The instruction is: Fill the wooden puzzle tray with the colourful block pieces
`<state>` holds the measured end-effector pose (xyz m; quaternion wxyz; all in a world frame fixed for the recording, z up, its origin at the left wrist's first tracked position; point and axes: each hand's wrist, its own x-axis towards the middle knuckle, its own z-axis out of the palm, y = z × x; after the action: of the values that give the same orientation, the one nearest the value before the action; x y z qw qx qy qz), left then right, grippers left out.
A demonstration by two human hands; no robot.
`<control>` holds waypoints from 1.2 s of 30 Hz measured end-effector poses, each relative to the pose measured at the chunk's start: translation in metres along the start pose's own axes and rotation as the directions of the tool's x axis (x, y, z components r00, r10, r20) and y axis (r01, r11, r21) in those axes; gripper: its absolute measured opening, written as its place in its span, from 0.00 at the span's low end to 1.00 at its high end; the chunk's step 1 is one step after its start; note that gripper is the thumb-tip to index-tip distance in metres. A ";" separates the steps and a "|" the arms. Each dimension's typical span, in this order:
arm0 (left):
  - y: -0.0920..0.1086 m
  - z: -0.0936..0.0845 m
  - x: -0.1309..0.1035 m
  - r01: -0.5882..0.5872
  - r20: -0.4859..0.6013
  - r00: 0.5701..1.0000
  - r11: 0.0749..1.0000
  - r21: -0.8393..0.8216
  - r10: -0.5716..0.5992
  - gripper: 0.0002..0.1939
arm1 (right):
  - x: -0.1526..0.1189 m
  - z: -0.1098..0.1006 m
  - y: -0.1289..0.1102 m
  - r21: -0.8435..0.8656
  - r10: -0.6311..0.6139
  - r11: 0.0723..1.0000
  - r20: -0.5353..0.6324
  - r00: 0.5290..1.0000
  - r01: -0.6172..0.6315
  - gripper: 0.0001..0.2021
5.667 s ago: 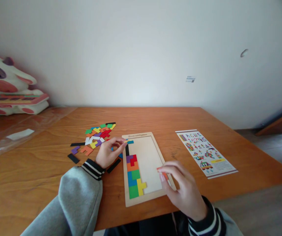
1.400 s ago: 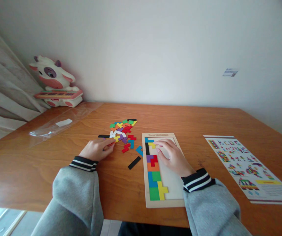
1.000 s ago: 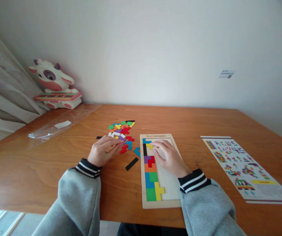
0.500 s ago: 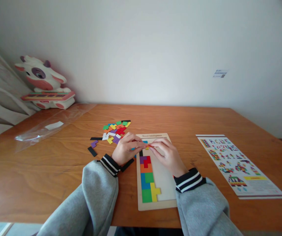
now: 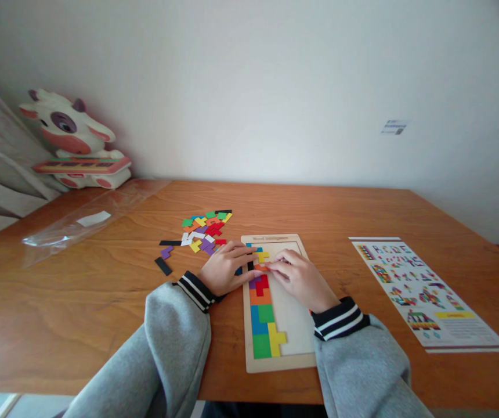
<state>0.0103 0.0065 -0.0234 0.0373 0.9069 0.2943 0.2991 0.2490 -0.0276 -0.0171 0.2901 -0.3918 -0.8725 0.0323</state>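
Observation:
A pale wooden puzzle board (image 5: 290, 363) lies in front of me, its left side partly filled with coloured block pieces such as the green piece (image 5: 262, 346) and the yellow piece (image 5: 275, 339). My left hand (image 5: 226, 267) rests across the board's upper left edge, fingers stretched out and thumb apart. In the upper part of the board, my right hand (image 5: 298, 278) pinches the end of an orange puzzle piece (image 5: 261, 267) between thumb and fingers. That piece sits low among a yellow piece (image 5: 261, 256) and a black piece (image 5: 250, 266). Fingers hide part of this area.
Loose coloured pieces (image 5: 206, 232) are heaped left of the board, with a black piece (image 5: 163, 266) apart from them. A printed pattern sheet (image 5: 423, 290) lies at right. A clear plastic bag (image 5: 58, 232) and a toy cow keyboard (image 5: 82, 165) stand at left.
The orange piece, held between both hands above the board, has come down to the board in my right fingers. My left hand has let go and opened out over the edge.

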 end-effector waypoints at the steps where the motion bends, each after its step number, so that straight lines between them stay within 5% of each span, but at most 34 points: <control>1: 0.000 0.002 -0.001 0.008 0.011 1.000 1.000 0.001 -0.008 0.18 | 0.000 0.000 0.000 -0.006 -0.006 1.000 0.001 1.000 0.006 0.08; 22: 0.001 0.002 -0.002 0.023 0.072 0.997 1.000 0.018 -0.025 0.16 | -0.001 0.002 0.000 -0.005 0.040 0.999 0.069 0.997 -0.040 0.10; 29: 0.003 0.001 -0.001 0.048 0.083 0.995 0.999 0.016 -0.049 0.18 | 0.004 0.006 -0.002 0.052 0.118 0.992 -0.003 0.993 -0.118 0.26; 36: 0.003 0.003 -0.002 0.059 0.079 0.995 0.998 0.007 -0.059 0.18 | 0.003 0.010 0.001 0.059 0.153 0.986 0.015 0.988 -0.154 0.25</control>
<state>0.0120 0.0034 -0.0258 0.0555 0.9090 0.3202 0.2611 0.2420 -0.0230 -0.0242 0.2938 -0.4488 -0.8399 0.0828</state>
